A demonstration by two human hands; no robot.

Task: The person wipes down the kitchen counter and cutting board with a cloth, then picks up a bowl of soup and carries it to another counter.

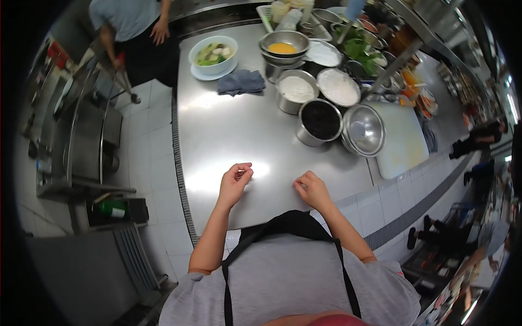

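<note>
My left hand (235, 183) is above the bare steel near the front of the worktable (244, 133). Its fingers are loosely bent, the thumb a little apart from them, with nothing visible between. To its right, my right hand (312, 190) hangs over the same surface with its fingers curled in together, and no object shows in it. Nearest to this hand are a steel pot of dark contents (319, 120) and a stack of steel bowls (364, 130). Behind the pot stand a pot of white powder (296, 88) and a round container of white powder (338, 87).
At the back left are a soup bowl (213, 54) on a plate and a folded grey cloth (242, 82). A bowl of yellow liquid (282, 48) tops other bowls. A white cutting board (399, 141) lies right. A person (133, 27) stands beyond the table; others are far right.
</note>
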